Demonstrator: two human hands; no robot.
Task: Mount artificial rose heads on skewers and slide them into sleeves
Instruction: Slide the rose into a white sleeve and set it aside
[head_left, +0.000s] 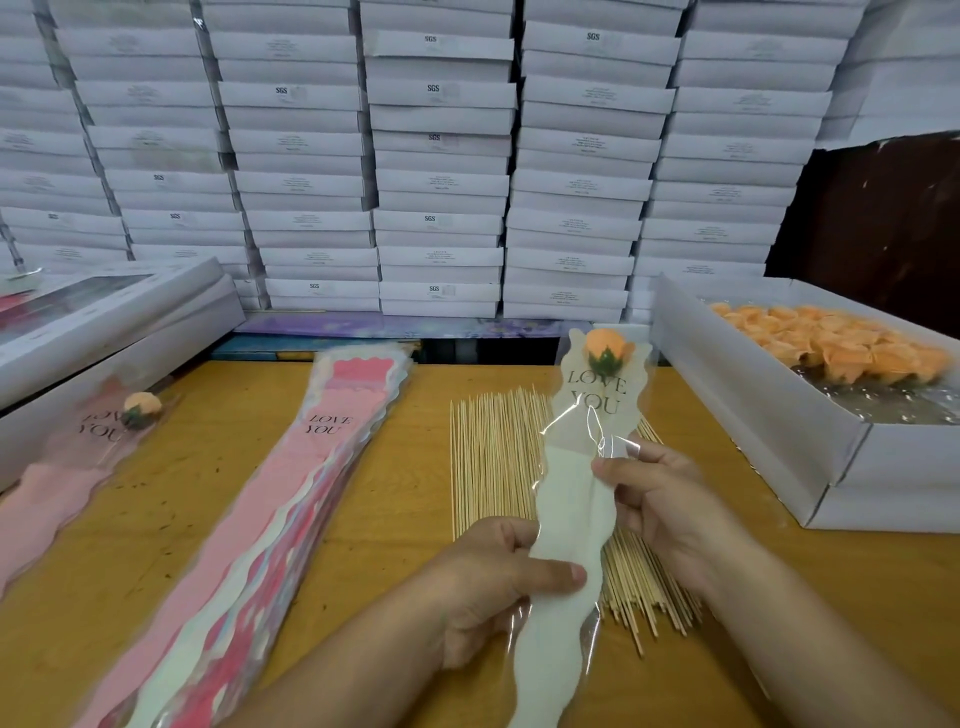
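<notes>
Both hands hold one cream sleeve (571, 499) upright over the yellow table (395, 519), near the middle right. The left hand (488, 577) grasps its lower part, thumb laid across the front; the right hand (660, 499) pinches its right edge higher up, where the clear film puckers. So each grip is closed on this sleeve. One orange rose head (605, 345) with a green base sits at the sleeve's top, above the printed words "LOVE YOU".

Under the hands lies a spread of bare wooden skewers (493, 457), too many to count, laid near to far.

To the left of them one stack of empty sleeves (311, 483), pink on top, runs near to far; how many it holds I cannot tell. At the far left lies one finished pink sleeve (78, 457) with one orange rose head (141, 404) inside it, against two long white boxes (119, 322).

On the right stands one open white box (769, 415) filled with loose orange rose heads (826, 343), too many to count. Behind the table rise stacked white boxes (441, 156) in about six columns.
</notes>
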